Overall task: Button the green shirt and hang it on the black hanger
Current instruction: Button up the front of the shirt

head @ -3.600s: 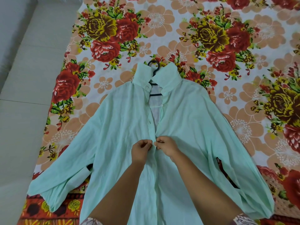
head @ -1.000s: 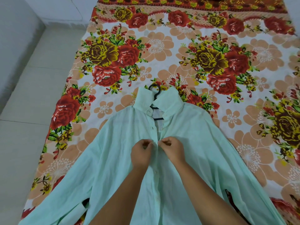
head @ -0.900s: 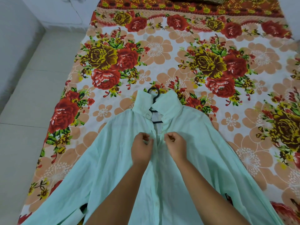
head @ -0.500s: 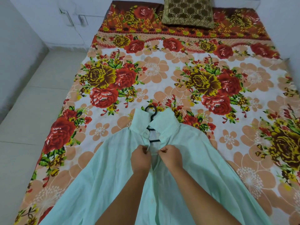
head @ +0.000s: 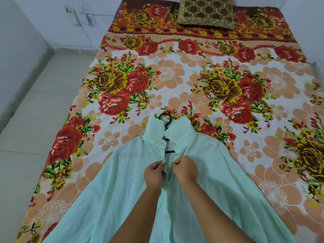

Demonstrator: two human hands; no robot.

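At the far left lies pale tiled floor (head: 26, 137), and beside it the bed (head: 175, 76) under its flowered sheet. The green shirt (head: 114, 190) is spread front-up on the near half of the bed, sleeves fanned out to either side, with the black hanger (head: 166, 120) already inside it: the hook pokes out past the collar and a bar shows in the open neck.

The left hand (head: 154, 174) pinches the left front edge just below the collar, fingers closed on the cloth. Just beside it, the right hand (head: 185, 171) pinches the right edge the same way, and the two edges are being drawn together between them.

A few seconds ago both hands were working about halfway down the front, with a long gap open above them. They have since climbed the placket to just under the collar, and the front below them now lies closed. That suggests the buttoning is nearly done, with only the top button or two left. A patterned cushion (head: 206, 12) sits at the far end of the bed, well apart.
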